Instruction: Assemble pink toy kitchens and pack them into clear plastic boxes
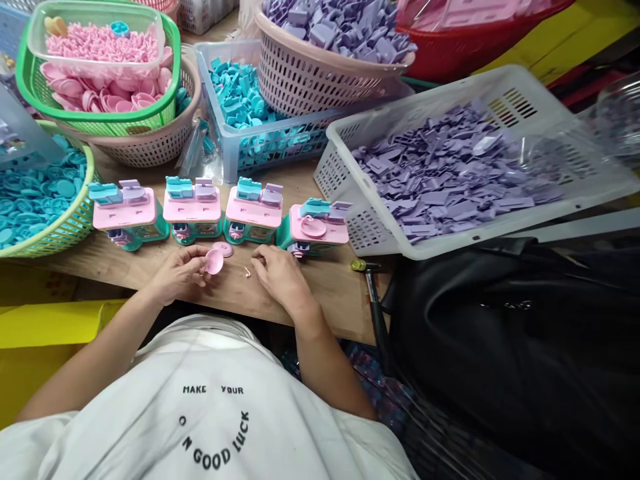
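My left hand (184, 272) pinches a small pink toy dish (215, 262) by its edge, just above the table. Behind that dish a round pink disc (223, 249) lies flat. My right hand (281, 275) rests on the wood with its fingers curled together; what is in them, if anything, is hidden. Between the hands lies a tiny pink hooked piece (247, 272). Several pink and teal toy kitchen units (253, 212) stand in a row beyond my hands. On the rightmost unit (320, 230), a pink dish (313, 227) sits on the top.
A white crate (367, 220) of purple parts stands to the right, with a hammer (371, 287) near the table edge. Behind the row are a blue crate (229, 150), a pink basket (300, 80) and a green basket (100, 120). A yellow-green basket (75, 223) stands left.
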Demonstrator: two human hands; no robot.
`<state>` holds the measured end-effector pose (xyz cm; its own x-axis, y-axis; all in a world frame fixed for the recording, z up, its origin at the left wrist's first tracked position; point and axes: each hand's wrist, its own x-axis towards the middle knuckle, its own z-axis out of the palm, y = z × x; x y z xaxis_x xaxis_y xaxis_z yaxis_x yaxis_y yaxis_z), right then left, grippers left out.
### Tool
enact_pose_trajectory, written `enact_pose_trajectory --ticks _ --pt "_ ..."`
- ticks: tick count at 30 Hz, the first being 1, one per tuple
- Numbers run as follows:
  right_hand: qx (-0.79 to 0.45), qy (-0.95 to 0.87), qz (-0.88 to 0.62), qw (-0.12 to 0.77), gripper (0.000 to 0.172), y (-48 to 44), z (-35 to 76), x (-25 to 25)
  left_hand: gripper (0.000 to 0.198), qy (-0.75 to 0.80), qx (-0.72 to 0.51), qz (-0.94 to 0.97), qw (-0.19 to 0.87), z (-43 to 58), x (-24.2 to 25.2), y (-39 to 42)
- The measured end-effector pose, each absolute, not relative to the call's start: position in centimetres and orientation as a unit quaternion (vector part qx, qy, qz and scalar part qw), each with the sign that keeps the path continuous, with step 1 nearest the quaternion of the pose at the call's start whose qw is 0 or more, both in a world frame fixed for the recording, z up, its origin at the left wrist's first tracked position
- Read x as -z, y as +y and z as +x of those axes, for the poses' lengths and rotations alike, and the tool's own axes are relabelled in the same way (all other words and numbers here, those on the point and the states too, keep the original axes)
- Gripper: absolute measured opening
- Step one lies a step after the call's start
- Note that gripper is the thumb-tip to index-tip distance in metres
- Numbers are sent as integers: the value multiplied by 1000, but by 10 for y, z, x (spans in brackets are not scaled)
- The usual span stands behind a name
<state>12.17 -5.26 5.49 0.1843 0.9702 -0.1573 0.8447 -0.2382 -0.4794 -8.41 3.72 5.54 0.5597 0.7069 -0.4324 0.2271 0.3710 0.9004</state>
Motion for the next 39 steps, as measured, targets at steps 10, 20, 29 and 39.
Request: enact_pose_trajectory --ticks 10,20,29,39 --pt "-155 -596 -772 157 11 -70 98 -30 54 471 -255 473 700 -74 -49 27" --pt "-189 -574 -697 386 10 -78 81 -23 48 464 -302 541 634 -68 -43 19" --pt "-231 -470 -651 549 14 -66 76 -38 22 371 -374 665 529 -56 -40 5" --pt "-254 -455 -657 545 16 -64 74 -41 17 269 -396 835 271 -64 -34 3"
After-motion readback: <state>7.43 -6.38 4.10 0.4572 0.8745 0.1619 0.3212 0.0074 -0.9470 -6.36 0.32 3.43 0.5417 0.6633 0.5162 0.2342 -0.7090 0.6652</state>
